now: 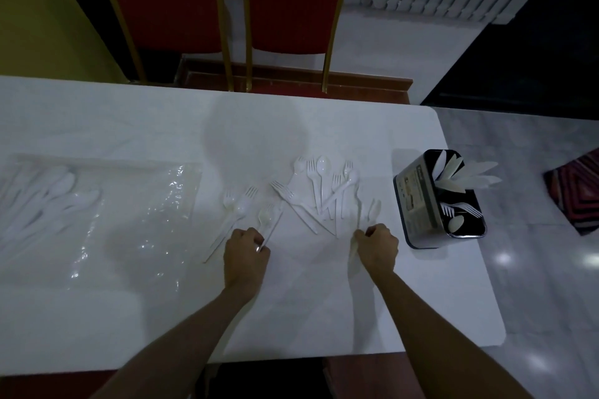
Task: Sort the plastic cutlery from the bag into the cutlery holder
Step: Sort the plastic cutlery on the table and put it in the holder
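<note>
Several white plastic forks, spoons and knives [319, 191] lie scattered on the white table [421, 301]. My left hand [246, 251] pinches the handle end of a white utensil [270, 225] at the left of the pile. My right hand [377, 248] grips the handle of another white piece [359, 220] at the pile's right side. The black cutlery holder [418, 204] stands to the right, with knives upright in its far compartment and forks and a spoon in nearer ones. A clear plastic bag [139, 214] with more cutlery lies at the left.
Two red chairs [291, 3] with gold frames stand behind the table's far edge. The table's right edge runs just past the holder, with grey floor beyond. A patterned rug [577, 188] lies on the floor at far right.
</note>
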{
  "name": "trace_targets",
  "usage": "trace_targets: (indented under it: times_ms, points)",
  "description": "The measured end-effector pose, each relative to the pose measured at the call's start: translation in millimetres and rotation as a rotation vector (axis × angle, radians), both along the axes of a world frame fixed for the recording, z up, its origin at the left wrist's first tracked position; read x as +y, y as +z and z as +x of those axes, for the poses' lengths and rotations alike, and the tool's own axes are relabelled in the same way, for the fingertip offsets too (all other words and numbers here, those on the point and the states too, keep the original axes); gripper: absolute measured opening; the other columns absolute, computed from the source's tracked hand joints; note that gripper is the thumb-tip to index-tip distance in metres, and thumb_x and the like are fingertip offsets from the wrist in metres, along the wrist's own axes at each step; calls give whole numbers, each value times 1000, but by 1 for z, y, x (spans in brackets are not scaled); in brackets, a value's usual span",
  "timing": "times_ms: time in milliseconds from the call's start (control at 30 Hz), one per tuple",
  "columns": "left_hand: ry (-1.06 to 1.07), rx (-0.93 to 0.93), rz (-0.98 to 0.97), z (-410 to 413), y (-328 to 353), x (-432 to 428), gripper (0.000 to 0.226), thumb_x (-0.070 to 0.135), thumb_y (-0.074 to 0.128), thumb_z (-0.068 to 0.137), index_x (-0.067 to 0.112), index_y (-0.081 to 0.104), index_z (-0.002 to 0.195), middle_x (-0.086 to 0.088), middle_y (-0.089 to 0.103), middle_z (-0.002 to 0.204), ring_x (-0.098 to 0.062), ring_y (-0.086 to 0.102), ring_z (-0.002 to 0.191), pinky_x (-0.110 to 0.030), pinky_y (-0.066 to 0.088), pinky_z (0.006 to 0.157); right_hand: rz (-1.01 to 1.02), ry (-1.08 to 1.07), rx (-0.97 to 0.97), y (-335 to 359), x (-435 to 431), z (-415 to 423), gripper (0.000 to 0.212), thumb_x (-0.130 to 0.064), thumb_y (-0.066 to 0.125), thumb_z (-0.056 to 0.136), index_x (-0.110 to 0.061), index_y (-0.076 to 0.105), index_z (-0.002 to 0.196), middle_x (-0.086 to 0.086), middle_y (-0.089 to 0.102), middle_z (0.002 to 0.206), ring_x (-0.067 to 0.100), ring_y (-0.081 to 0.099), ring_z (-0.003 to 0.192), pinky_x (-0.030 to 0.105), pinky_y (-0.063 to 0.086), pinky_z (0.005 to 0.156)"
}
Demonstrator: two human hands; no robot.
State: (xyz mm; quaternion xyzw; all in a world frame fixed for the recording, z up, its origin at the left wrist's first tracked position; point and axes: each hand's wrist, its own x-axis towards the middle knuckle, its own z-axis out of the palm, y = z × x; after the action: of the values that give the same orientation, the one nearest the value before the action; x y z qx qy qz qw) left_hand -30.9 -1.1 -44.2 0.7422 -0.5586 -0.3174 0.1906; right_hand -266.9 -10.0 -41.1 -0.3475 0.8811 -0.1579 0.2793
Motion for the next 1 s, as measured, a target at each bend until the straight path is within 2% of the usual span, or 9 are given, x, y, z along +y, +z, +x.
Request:
trace_targets:
  times_ms: [133,267,333,433,500,567,733,867,1000]
  points:
    - [-67,71,3,-9,0,2,5,8,66,77,10,61,78,-4,54,80,-15,50,67,-14,32,57,-6,10,-14,-2,2,-3,22,-22,66,90,-2,61,95,9,61,83,24,58,77,30,45,71]
    - [-79,108,-17,-14,3,-1,8,14,68,81,12,59,79,0,56,76,-13,53,67,-14,33,57,-101,1,-8,2,3,1,22,-23,65,90,-3,61,96,9,65,86,23,58,77,29,43,71]
    - [-47,123,-34,-10,4,-3,9,15,68,83,12,60,80,2,58,73,-11,54,66,-9,33,56,-150,30,-35,4,3,6,22,-25,66,90,-5,61,96,5,63,85,20,57,76,28,44,72]
    - [8,140,-59,2,3,-5,12,17,66,83,15,56,76,6,59,65,-12,56,61,-19,40,58,-126,122,-77,4,3,14,21,-30,69,88,-12,60,91,-1,62,81,18,58,76,28,44,71]
    - [56,121,-80,10,3,-7,9,15,64,83,15,57,77,6,59,64,-15,56,61,-24,39,59,-111,145,-111,3,2,19,21,-30,71,86,-14,58,87,0,62,79,17,58,75,27,44,71]
    - [122,67,-115,20,3,-11,4,13,64,84,11,61,83,1,61,74,-17,55,65,-24,36,61,-105,150,-149,2,1,25,22,-28,73,85,-13,58,86,1,62,79,18,57,74,27,44,70]
    - [239,-44,-81,43,1,-25,12,9,65,82,4,61,92,-16,55,98,-34,58,80,-32,41,73,-116,140,-166,2,-1,30,25,-28,74,84,-10,59,92,1,61,83,17,58,78,26,43,71]
    - [174,-39,-3,51,-1,-30,14,12,70,78,7,59,85,-13,63,84,-32,61,78,-34,45,70,-147,147,-58,5,0,35,29,-32,71,85,-13,56,100,2,62,87,20,60,81,33,51,76]
    - [183,83,19,43,3,-26,14,13,71,76,10,59,81,-3,67,75,-25,63,73,-30,47,69,-151,306,-3,9,1,53,21,-34,68,88,-16,58,86,-2,62,80,16,60,74,31,51,70]
